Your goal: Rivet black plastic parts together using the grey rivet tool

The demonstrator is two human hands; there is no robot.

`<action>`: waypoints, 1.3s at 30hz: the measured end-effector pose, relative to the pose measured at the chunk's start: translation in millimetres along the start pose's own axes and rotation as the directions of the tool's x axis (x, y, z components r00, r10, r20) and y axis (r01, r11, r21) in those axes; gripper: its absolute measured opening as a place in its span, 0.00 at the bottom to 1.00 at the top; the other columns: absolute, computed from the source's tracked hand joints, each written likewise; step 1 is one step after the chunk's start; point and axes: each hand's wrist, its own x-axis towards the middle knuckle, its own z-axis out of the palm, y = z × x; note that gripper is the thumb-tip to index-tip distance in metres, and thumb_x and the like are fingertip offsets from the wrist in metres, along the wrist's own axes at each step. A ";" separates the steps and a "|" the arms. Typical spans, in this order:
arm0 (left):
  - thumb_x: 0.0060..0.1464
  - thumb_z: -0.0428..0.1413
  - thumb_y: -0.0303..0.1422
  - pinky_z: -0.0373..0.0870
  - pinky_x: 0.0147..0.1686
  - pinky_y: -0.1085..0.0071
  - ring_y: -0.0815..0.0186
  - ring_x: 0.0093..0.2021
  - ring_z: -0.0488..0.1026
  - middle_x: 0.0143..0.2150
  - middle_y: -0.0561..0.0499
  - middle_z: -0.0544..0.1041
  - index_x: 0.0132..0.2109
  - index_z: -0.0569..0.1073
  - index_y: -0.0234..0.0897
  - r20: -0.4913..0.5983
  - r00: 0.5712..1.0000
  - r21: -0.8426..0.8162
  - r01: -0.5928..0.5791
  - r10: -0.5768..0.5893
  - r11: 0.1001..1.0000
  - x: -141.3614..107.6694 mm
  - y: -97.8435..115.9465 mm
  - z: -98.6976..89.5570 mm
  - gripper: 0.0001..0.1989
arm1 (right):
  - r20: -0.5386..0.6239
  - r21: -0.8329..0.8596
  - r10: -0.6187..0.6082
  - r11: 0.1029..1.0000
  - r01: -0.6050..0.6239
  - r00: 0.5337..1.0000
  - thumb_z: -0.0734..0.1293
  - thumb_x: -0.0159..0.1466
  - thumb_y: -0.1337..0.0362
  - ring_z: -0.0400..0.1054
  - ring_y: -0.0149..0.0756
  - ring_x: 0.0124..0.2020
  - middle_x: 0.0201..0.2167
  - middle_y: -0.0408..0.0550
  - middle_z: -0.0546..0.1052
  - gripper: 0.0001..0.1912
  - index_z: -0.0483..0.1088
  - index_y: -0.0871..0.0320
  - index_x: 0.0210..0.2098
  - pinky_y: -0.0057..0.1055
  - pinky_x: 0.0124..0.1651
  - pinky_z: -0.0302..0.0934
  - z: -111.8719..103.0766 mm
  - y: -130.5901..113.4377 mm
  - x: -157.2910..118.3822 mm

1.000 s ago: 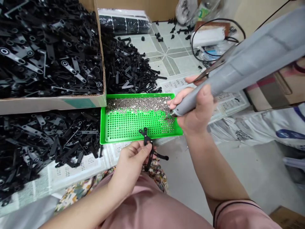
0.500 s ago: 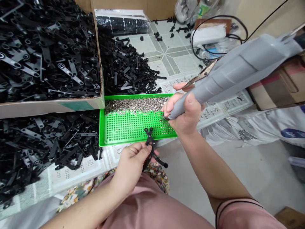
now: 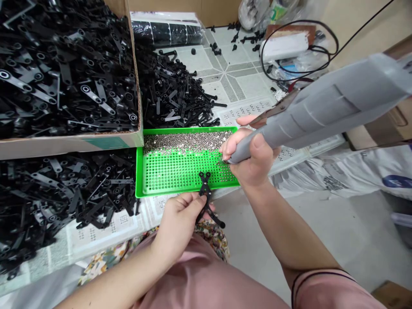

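My left hand (image 3: 183,214) pinches a black jointed plastic part (image 3: 205,189) at the near edge of the green tray (image 3: 139,171). Two round ends of the part point away from me, over the tray; a curved arm sticks out to the right. My right hand (image 3: 252,156) is wrapped round the narrow end of a long grey tool (image 3: 309,116), which slants up to the right. Its tip is low over the tray's right side, mostly hidden by my fingers. Small metal screws (image 3: 189,140) lie along the tray's far side and in holes at its right.
A cardboard box (image 3: 140,103) of black parts stands at the left. Loose black parts (image 3: 177,94) are heaped behind the tray and also below the box. Farther back lie a plastic-wrapped roll (image 3: 167,34), a white block (image 3: 286,46) and a black cable (image 3: 337,43).
The grey tool's upper end has tilted lower and toward me. Both hands keep their holds, and the black part has shifted slightly right in view.
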 end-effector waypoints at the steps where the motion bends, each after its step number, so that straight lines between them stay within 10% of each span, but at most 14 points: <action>1: 0.54 0.54 0.38 0.60 0.28 0.75 0.71 0.24 0.66 0.22 0.52 0.74 0.26 0.75 0.34 -0.013 1.000 0.019 0.002 -0.001 1.000 0.0 0.9 0.5 0.14 | -0.015 0.004 0.006 1.000 -0.006 1.000 0.65 0.57 0.53 0.58 0.31 0.11 0.14 0.37 0.67 0.12 0.70 0.51 0.36 0.33 0.17 0.57 1.3 -3.7 0.9; 9: 0.51 0.55 0.39 0.58 0.22 0.75 0.72 0.18 0.62 0.17 0.52 0.72 0.22 0.73 0.35 -0.038 0.999 0.014 0.037 -0.036 0.999 1.0 5.3 4.0 0.15 | 0.069 0.106 0.161 0.980 -0.168 0.985 0.64 0.56 0.52 0.56 0.34 0.09 0.12 0.38 0.66 0.12 0.70 0.51 0.34 0.36 0.14 0.56 18.2 -55.5 -5.4; 21: 0.51 0.54 0.39 0.59 0.20 0.76 0.72 0.17 0.62 0.16 0.52 0.71 0.20 0.70 0.36 -0.035 0.999 0.030 0.022 -0.021 0.999 0.9 4.2 3.1 0.16 | 0.261 0.102 0.291 0.940 -0.326 0.921 0.67 0.56 0.51 0.61 0.33 0.14 0.15 0.39 0.68 0.14 0.71 0.51 0.38 0.37 0.22 0.62 22.8 -56.6 -21.9; 32: 0.51 0.54 0.40 0.58 0.21 0.75 0.72 0.17 0.62 0.16 0.52 0.71 0.19 0.69 0.36 -0.037 0.999 0.051 0.002 0.000 0.999 1.1 2.0 1.3 0.17 | 0.223 -0.038 0.285 0.958 -0.283 0.932 0.64 0.60 0.49 0.61 0.33 0.16 0.15 0.40 0.66 0.14 0.73 0.51 0.37 0.36 0.23 0.61 34.0 -66.3 -27.7; 39: 0.52 0.53 0.37 0.56 0.20 0.76 0.73 0.17 0.59 0.15 0.54 0.68 0.18 0.67 0.35 -0.048 0.998 0.076 -0.041 0.044 0.996 -1.2 4.6 2.4 0.17 | 0.458 -0.050 0.174 0.984 -0.171 0.872 0.66 0.58 0.53 0.64 0.35 0.16 0.21 0.42 0.71 0.16 0.70 0.50 0.44 0.38 0.22 0.64 24.8 -61.8 -32.2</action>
